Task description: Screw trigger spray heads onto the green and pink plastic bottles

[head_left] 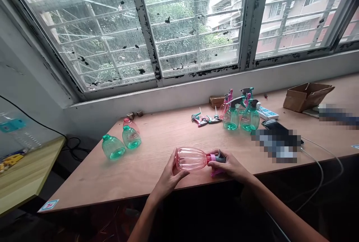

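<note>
A pink see-through spray bottle (192, 158) lies on its side near the front edge of the wooden table (157, 137). My left hand (169, 176) wraps round its wide bottom end. My right hand (230, 165) is closed on its grey and pink spray head (220, 157) at the neck. Both hands hold the bottle just above the tabletop.
Two green bottles without heads (112, 147) (131, 137) and a pink one (128, 123) lie at the left. Assembled green and pink spray bottles (241, 117) stand at the back right beside loose spray heads (203, 119). A cardboard box (307, 96) and a cable (316, 160) are at the right.
</note>
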`<action>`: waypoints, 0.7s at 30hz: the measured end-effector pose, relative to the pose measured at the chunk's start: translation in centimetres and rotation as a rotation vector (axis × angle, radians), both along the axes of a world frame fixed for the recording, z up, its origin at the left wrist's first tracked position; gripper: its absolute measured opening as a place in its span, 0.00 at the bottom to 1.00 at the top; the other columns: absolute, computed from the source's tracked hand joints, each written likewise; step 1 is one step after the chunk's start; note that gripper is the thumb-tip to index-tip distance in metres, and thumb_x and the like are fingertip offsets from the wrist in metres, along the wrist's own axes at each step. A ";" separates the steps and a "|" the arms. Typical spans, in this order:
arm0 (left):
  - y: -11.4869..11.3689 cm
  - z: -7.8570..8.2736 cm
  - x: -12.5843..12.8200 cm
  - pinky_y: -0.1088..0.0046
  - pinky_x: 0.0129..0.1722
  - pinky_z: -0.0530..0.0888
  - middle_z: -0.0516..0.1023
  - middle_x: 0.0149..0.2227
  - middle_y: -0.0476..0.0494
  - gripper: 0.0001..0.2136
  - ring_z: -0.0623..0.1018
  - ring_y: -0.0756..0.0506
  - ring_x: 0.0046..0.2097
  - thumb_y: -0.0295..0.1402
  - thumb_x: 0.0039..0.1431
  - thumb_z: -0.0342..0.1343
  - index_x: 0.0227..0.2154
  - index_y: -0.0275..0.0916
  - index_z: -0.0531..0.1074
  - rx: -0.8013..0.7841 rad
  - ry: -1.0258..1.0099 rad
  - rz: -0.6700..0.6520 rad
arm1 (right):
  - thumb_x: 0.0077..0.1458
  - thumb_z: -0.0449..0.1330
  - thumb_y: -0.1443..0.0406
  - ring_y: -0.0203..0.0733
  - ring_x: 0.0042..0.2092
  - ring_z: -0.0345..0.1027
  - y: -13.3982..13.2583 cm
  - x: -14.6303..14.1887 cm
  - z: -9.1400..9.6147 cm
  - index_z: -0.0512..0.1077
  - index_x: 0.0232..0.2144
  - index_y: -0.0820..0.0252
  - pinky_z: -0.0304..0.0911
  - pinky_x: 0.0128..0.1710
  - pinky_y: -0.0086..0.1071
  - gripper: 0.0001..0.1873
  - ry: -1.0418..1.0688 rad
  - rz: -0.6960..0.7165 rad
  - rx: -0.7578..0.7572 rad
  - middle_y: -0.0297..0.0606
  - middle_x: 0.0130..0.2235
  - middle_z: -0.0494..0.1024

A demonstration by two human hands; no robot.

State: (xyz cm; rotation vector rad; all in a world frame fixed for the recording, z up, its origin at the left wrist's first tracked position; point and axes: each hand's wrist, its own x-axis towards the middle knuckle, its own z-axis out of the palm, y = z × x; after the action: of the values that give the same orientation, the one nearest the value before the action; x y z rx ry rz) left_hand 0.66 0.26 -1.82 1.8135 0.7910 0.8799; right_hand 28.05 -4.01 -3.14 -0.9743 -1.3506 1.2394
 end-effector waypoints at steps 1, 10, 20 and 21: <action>0.0 0.0 0.0 0.53 0.66 0.61 0.57 0.70 0.37 0.42 0.64 0.34 0.67 0.39 0.60 0.63 0.70 0.45 0.45 0.008 0.001 0.008 | 0.52 0.71 0.56 0.42 0.28 0.75 0.0 0.0 0.0 0.74 0.43 0.63 0.72 0.29 0.33 0.22 0.002 -0.004 -0.005 0.33 0.26 0.79; -0.1 0.0 0.0 0.53 0.66 0.61 0.57 0.69 0.37 0.46 0.64 0.35 0.67 0.38 0.59 0.64 0.71 0.48 0.39 -0.009 -0.028 0.022 | 0.52 0.70 0.55 0.44 0.28 0.77 -0.2 -0.1 0.5 0.75 0.43 0.63 0.73 0.30 0.34 0.21 0.000 0.008 -0.022 0.35 0.27 0.81; 0.0 -0.1 -0.2 0.51 0.69 0.53 0.57 0.69 0.39 0.50 0.60 0.34 0.68 0.36 0.52 0.70 0.70 0.50 0.42 0.025 0.003 0.034 | 0.53 0.70 0.54 0.43 0.27 0.76 0.0 -0.1 0.1 0.74 0.41 0.63 0.69 0.29 0.32 0.20 0.021 0.001 -0.012 0.35 0.25 0.81; 0.0 -0.2 -0.2 0.50 0.67 0.58 0.60 0.68 0.37 0.51 0.64 0.34 0.67 0.37 0.53 0.69 0.71 0.49 0.39 0.013 0.001 0.023 | 0.53 0.70 0.54 0.43 0.27 0.76 0.0 -0.1 0.1 0.74 0.41 0.63 0.70 0.30 0.33 0.21 0.015 0.002 -0.002 0.36 0.26 0.81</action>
State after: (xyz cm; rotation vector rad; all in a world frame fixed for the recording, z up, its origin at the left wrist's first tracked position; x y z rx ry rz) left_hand 0.47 0.27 -2.01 1.8198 0.8103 0.9013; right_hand 27.92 -3.99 -3.02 -0.9635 -1.3394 1.2475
